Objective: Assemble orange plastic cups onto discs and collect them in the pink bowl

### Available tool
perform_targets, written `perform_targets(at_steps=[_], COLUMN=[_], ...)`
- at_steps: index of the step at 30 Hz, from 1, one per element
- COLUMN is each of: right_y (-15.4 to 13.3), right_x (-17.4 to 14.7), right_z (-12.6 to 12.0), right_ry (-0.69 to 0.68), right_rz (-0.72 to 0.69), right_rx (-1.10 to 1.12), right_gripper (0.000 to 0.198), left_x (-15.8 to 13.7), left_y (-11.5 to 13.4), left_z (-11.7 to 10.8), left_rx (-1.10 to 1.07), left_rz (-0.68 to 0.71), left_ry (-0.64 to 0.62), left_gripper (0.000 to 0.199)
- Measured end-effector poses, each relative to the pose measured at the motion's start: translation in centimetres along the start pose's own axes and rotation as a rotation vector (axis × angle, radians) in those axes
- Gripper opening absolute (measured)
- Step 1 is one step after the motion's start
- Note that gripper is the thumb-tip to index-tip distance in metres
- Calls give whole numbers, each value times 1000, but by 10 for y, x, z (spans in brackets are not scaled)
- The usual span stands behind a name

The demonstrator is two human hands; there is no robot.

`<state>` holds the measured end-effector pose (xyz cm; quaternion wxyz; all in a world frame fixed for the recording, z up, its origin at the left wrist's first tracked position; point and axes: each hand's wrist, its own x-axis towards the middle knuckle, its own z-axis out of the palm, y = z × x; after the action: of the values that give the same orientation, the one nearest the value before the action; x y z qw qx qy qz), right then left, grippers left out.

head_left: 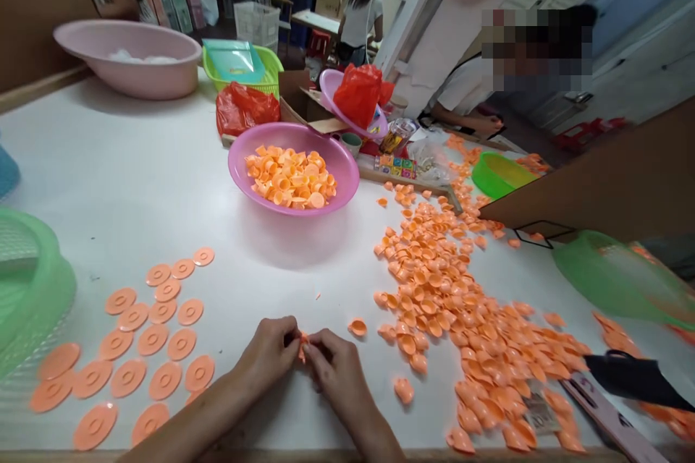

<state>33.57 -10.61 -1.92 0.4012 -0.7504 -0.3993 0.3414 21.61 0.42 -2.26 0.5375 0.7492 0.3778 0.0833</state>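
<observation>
Near the front edge of the white table, my left hand (276,343) and my right hand (331,358) meet, fingertips pinched on a small orange plastic piece (302,347). Most of that piece is hidden by the fingers. A single orange cup-shaped piece (357,327) lies just right of my right hand. Beyond it spreads a big loose heap of orange cup-shaped pieces (434,282). To the left of my left hand lie several flat orange discs (129,376), each with a raised ring in the middle. A pink bowl (242,184) holding orange pieces stands ahead of both hands.
Green baskets stand at the left edge (59,275) and right side (586,275). At the back are a pale pink basin (168,79), a red plastic bag (247,112) and a cardboard box (296,98). A co-worker (461,98) sits at the far right; a phone (608,412) lies front right.
</observation>
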Motion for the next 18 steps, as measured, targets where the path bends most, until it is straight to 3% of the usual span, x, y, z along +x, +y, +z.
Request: perform_targets(at_steps=[2,5,8,10,12,15,18], right_y=[1,10,29,42,51,50,35], right_x=[5,11,14,14,13,14,18], right_z=[-23,-55,-67,-64,-57,-47,-41], right_ry=[133,394,370,336,355,361,307], right_rz=[-42,-94,-88,-76,-70,-45,6], right_rx=[-54,-241,-361,-366,-349,-302,-233], right_gripper=[21,25,26,25,25,24,22], left_x=[20,53,68,58,39,16,17], left_y=[26,76,97,77,35,-36,-72], left_z=[-23,-76,-131,-159,-178,-194,-190], left_rx=[-38,-118,-38,129,298,502,687], left_rz=[54,210,330,315,204,-24,-69], left_ry=[144,430,567,492,379,440,473], left_gripper=[19,20,37,30,22,27,27])
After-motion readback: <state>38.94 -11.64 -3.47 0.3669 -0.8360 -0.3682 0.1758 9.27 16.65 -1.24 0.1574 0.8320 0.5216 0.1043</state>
